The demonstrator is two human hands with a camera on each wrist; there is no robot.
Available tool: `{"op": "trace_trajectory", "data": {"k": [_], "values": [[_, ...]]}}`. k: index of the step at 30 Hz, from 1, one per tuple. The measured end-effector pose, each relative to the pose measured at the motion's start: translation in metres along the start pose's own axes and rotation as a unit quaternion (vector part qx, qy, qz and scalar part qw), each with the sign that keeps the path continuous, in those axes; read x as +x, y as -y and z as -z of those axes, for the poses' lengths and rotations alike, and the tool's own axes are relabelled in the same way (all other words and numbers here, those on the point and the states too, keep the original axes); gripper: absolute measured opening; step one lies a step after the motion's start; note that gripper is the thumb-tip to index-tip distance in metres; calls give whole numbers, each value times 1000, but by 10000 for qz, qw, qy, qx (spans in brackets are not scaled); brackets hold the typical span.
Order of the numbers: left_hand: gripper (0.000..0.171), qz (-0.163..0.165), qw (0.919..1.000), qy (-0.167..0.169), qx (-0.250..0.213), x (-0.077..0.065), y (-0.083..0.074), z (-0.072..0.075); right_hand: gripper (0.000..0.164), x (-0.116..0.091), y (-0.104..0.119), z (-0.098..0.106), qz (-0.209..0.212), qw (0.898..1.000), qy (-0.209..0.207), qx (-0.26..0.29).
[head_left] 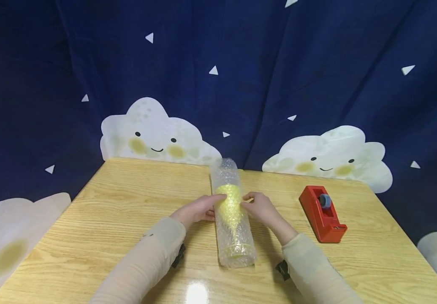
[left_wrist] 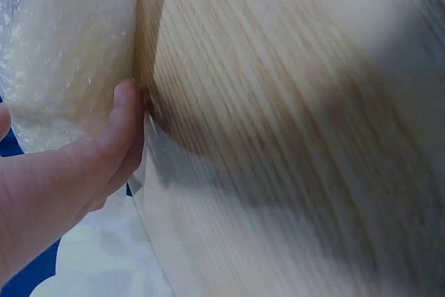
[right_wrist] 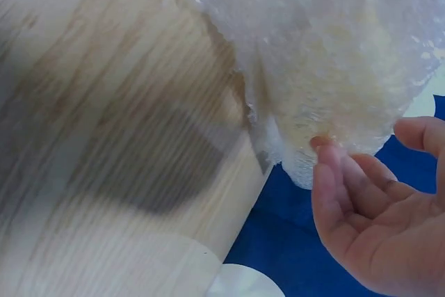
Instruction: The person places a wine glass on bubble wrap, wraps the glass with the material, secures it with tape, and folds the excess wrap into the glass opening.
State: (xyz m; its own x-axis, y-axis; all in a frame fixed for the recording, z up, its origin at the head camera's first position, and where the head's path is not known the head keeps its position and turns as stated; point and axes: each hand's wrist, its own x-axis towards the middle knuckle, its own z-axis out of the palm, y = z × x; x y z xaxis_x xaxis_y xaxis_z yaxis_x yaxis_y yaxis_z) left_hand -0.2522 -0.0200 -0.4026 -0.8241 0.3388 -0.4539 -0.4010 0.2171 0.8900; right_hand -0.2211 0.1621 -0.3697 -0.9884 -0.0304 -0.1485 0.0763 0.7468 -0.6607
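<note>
In the head view, a roll of clear bubble wrap (head_left: 242, 253) lies lengthwise on the table. Through its layers shows a yellow goblet (head_left: 229, 207), with a wide bowl, narrow stem and round foot. My left hand (head_left: 199, 209) holds the roll's left side, thumb on top and fingers low along the side. In the left wrist view, those fingers (left_wrist: 119, 126) lie against the bubble wrap (left_wrist: 76, 39). At the roll's right side is my right hand (head_left: 261, 207), its fingers loosely bent. In the right wrist view, its fingertips (right_wrist: 327, 151) touch the wrap and the thumb stands apart from them.
A red tape dispenser (head_left: 321, 215) with a blue-grey tape roll (head_left: 324, 201) stands on the wooden table (head_left: 138, 190), right of my right hand. Behind the table hangs a dark blue curtain (head_left: 184, 50) with cloud faces and white triangles.
</note>
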Motion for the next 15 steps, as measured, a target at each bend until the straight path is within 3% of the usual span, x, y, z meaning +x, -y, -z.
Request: {"op": "trace_trajectory", "data": {"k": [10, 15], "values": [[77, 33, 10000, -61, -55, -1, 0, -3, 40, 0, 8, -1, 190, 9973, -176, -694], [84, 93, 9999, -57, -59, 0, 2, -4, 38, 2, 9, -2, -18, 9990, -270, -355]]}}
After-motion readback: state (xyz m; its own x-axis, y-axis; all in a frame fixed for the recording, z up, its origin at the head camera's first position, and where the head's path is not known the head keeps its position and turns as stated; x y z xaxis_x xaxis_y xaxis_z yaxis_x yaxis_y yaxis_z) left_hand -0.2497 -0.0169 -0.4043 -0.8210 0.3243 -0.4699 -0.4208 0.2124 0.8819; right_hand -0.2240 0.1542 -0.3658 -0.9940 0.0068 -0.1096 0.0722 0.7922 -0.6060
